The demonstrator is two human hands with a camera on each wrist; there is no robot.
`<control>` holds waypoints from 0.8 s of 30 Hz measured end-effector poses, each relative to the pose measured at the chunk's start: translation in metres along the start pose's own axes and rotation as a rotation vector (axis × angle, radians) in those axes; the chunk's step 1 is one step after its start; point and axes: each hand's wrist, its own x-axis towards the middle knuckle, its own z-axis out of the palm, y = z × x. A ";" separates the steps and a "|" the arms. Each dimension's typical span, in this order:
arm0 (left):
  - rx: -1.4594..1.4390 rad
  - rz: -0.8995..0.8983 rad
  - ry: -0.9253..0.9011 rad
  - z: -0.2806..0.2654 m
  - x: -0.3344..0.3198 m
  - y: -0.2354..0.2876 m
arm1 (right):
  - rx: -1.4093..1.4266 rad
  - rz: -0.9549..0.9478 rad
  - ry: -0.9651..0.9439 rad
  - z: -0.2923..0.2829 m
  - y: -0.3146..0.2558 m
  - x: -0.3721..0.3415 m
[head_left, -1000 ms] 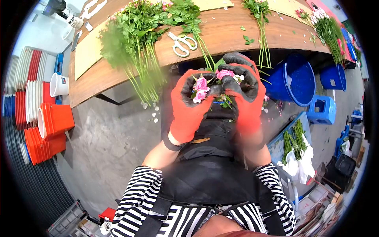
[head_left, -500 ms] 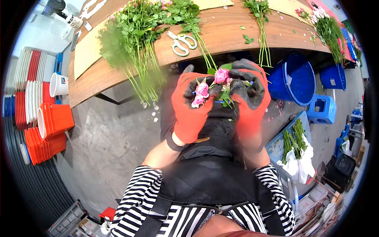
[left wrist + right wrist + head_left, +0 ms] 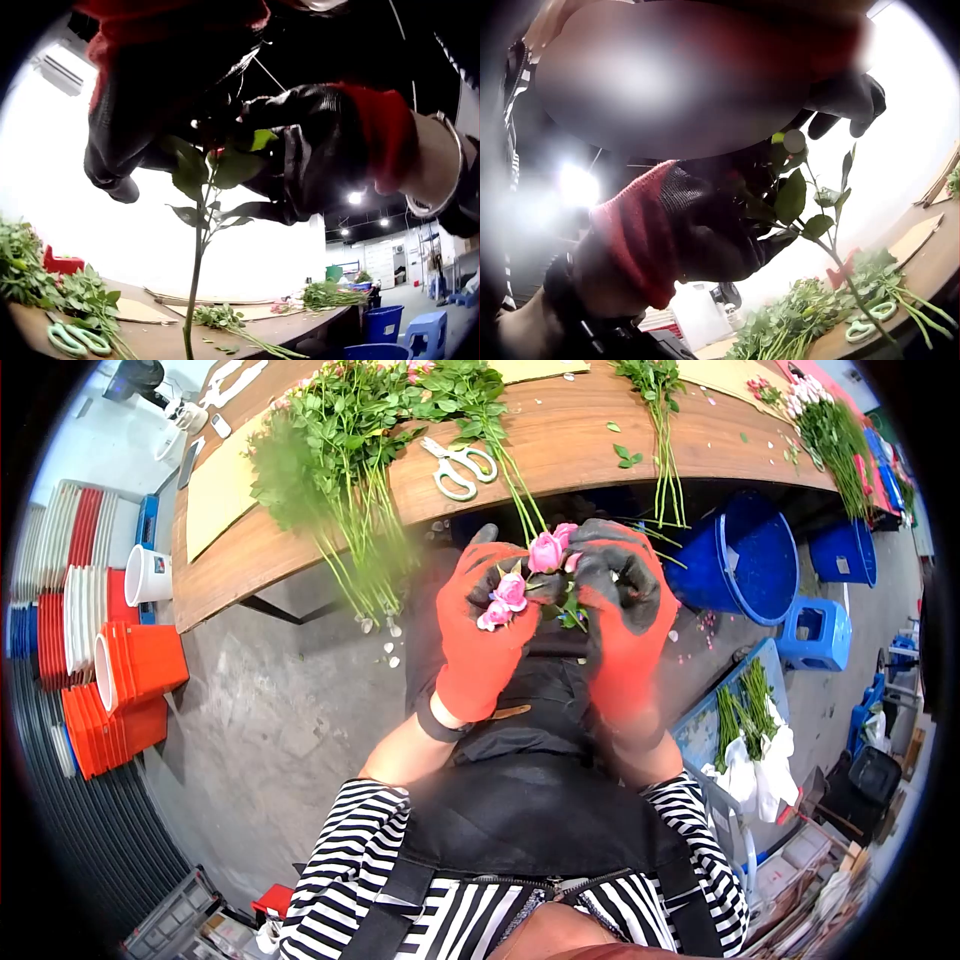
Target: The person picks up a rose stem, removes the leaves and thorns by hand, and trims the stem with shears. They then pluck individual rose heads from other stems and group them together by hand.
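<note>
In the head view my left hand [image 3: 485,620], in a red glove with a black palm, holds a spray of pink roses [image 3: 510,592], its fingers curled around the stem below the blooms. Another pink rose [image 3: 545,552] stands between the two hands. My right hand [image 3: 632,605], gloved alike, has its thumb and fingers bent together at the right side of these blooms, pinching the spray. Below the hands, the leafy rose stem [image 3: 196,274] hangs down in the left wrist view. The right wrist view shows its green leaves [image 3: 790,199] close to the left glove [image 3: 690,232].
A wooden table [image 3: 560,450] spans the front, bearing a large heap of leafy roses [image 3: 350,430], white-handled scissors [image 3: 458,467] and a smaller bunch [image 3: 655,400]. Blue buckets [image 3: 735,565] and a blue stool [image 3: 815,637] stand at right; orange bins [image 3: 140,670] at left.
The right hand first shifts right, then slightly back left. The middle rose has moved left and come more into view. The left hand has opened out slightly around its blooms.
</note>
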 end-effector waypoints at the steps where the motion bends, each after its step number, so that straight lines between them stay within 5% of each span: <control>1: -0.002 -0.054 -0.007 -0.001 0.000 0.001 | 0.060 0.051 0.061 0.001 -0.001 0.002; 3: -0.031 -0.153 0.005 -0.001 0.000 0.005 | 0.180 0.152 0.182 0.003 -0.003 0.005; 5: -0.047 -0.149 0.019 -0.001 0.000 0.005 | 0.045 -0.021 0.127 0.000 -0.002 0.004; 10: 0.232 0.167 0.027 -0.001 0.001 -0.004 | -0.633 -0.293 -0.048 -0.001 -0.018 0.000; 14: 0.329 0.335 0.092 0.001 -0.003 -0.004 | -0.645 -0.312 0.001 0.005 -0.012 -0.001; 18: 0.283 0.285 0.098 0.000 -0.005 -0.005 | -0.412 -0.206 0.030 0.010 -0.008 -0.004; 21: 0.005 -0.057 0.059 0.004 -0.008 0.005 | -0.077 -0.057 0.072 0.012 0.004 -0.008; 24: -0.056 -0.151 0.045 0.002 -0.005 0.007 | 0.173 0.110 0.159 0.010 0.009 -0.007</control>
